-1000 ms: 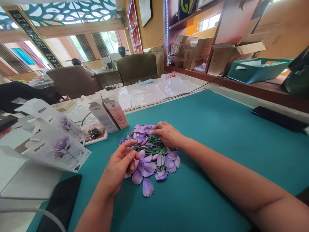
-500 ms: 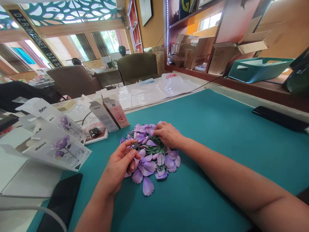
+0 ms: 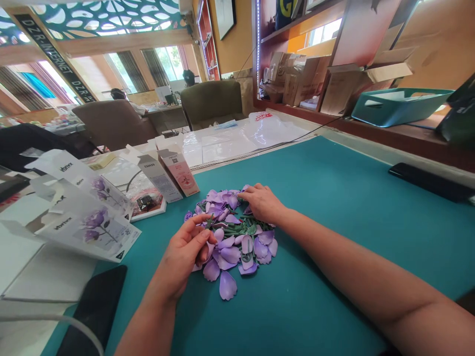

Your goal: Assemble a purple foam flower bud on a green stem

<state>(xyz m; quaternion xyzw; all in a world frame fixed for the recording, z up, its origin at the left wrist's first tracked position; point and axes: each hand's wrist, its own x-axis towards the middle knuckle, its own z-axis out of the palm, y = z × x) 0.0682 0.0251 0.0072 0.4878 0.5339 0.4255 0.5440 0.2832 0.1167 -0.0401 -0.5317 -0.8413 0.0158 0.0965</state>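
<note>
A pile of purple petal pieces [image 3: 229,256] and green stem pieces [image 3: 237,227] lies on the teal mat [image 3: 315,306]. At the pile's left side, my left hand [image 3: 189,247] pinches a small green piece [image 3: 210,222] between thumb and forefinger. My right hand [image 3: 262,202] reaches over the far right part of the pile, palm down. Its fingers are bent at the petals there, and the fingertips are partly hidden, so whether they grip a piece does not show. One petal [image 3: 227,286] sits nearest to me at the pile's front edge.
White boxes with flower pictures [image 3: 96,227] stand at the left, beside a black object [image 3: 96,306]. Two small cartons [image 3: 180,173] are behind the pile. A dark phone-like object [image 3: 426,182] rests at the right. A teal basket [image 3: 401,106] is on the back shelf.
My right hand has shifted slightly right, uncovering more green pieces in the middle of the pile. My left hand has stayed in place with the green piece.
</note>
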